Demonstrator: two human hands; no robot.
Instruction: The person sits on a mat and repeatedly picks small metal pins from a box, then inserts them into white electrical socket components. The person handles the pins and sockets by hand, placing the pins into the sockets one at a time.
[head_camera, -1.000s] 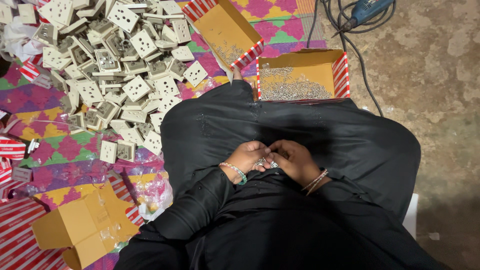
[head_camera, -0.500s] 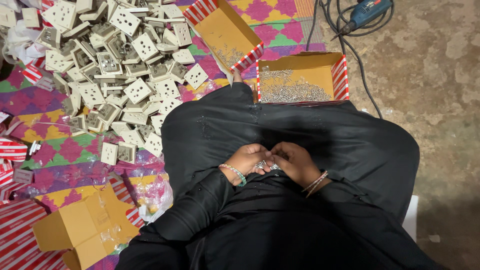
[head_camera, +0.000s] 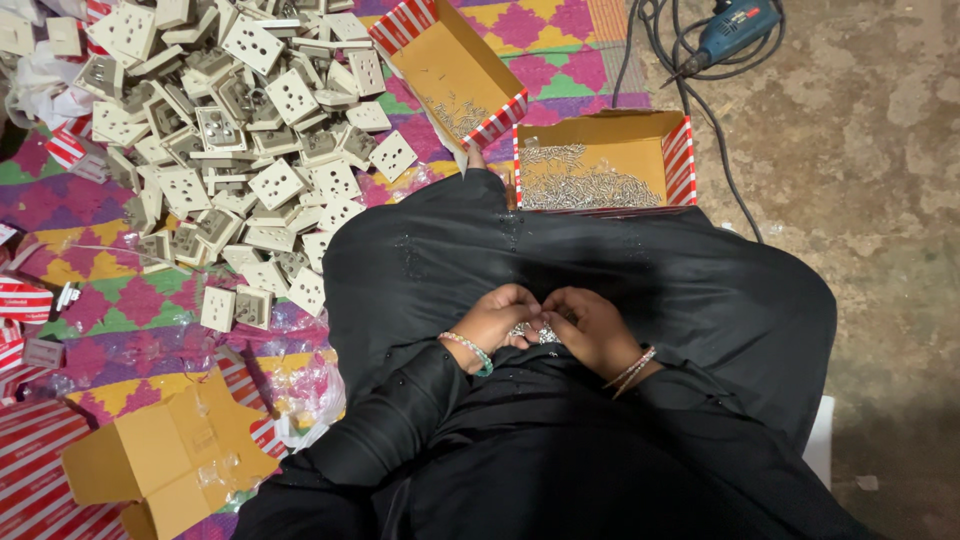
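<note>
My left hand and my right hand meet over my lap, on black cloth. Both curl around a small cluster of shiny metal parts held between the fingertips. Beaded bracelets circle both wrists. A cardboard box of small metal screws lies just beyond my knees. A second open box with a few screws in it sits tilted to its left. A large heap of beige wall socket plates spreads over the patterned mat on the left.
A blue power drill with a black cable lies on the concrete floor at the top right. A flattened cardboard box and crumpled clear plastic lie at the lower left. Red-and-white striped packets sit at the left edge.
Both hands stay together in my lap, with only small finger movements on the metal parts. The view has shifted slightly.
</note>
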